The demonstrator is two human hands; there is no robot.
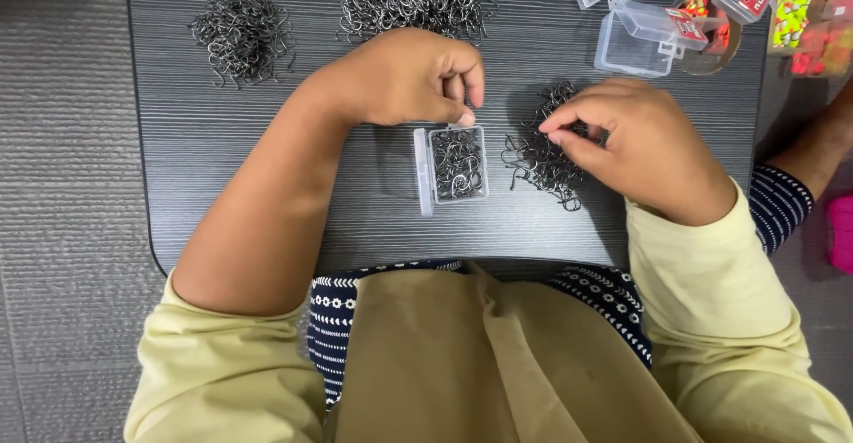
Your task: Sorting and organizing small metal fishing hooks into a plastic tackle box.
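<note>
A small clear plastic box (453, 164) holding dark metal fish hooks lies open on the dark tabletop (231, 176), its lid folded out to the left. My left hand (404, 76) hovers just above the box's far edge, thumb and forefinger pinched together over it; whether a hook is between them I cannot tell. My right hand (640, 145) rests on a loose pile of hooks (542, 154) right of the box, fingertips pinching into the pile.
Two more heaps of hooks lie at the back, one far left (242, 32) and one at centre (410, 0). Several clear boxes with red labels (641, 39) and bright small items (800, 16) crowd the back right corner. The table's front edge runs near my lap.
</note>
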